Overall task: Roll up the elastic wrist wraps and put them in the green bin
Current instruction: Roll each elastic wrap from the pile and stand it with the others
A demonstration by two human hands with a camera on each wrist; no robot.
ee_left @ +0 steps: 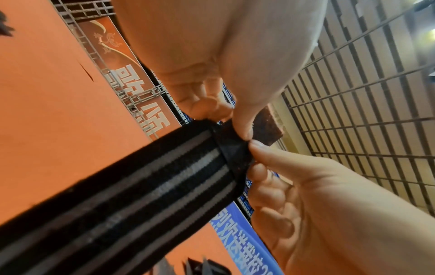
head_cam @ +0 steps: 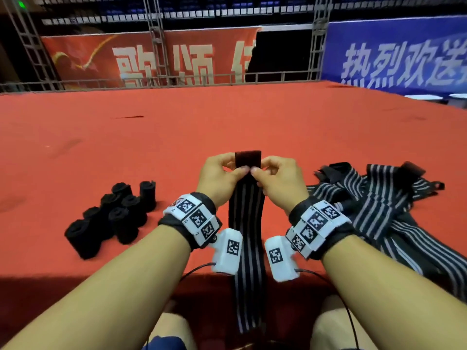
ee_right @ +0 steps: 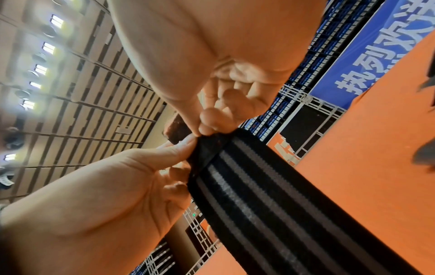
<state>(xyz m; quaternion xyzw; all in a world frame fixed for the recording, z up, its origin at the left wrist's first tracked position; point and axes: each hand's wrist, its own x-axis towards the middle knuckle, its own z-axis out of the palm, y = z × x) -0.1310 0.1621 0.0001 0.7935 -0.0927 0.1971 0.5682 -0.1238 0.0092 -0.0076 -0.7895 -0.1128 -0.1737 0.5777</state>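
Both hands, left hand (head_cam: 219, 173) and right hand (head_cam: 278, 176), pinching the striped wrist wrap (head_cam: 249, 231) near its top end, thumbs touching. Hanging down between the wrists over the red counter (head_cam: 227, 122) edge. Rolled wraps (head_cam: 113, 215) left of the left hand; loose wraps (head_cam: 384, 210) right of the right hand.
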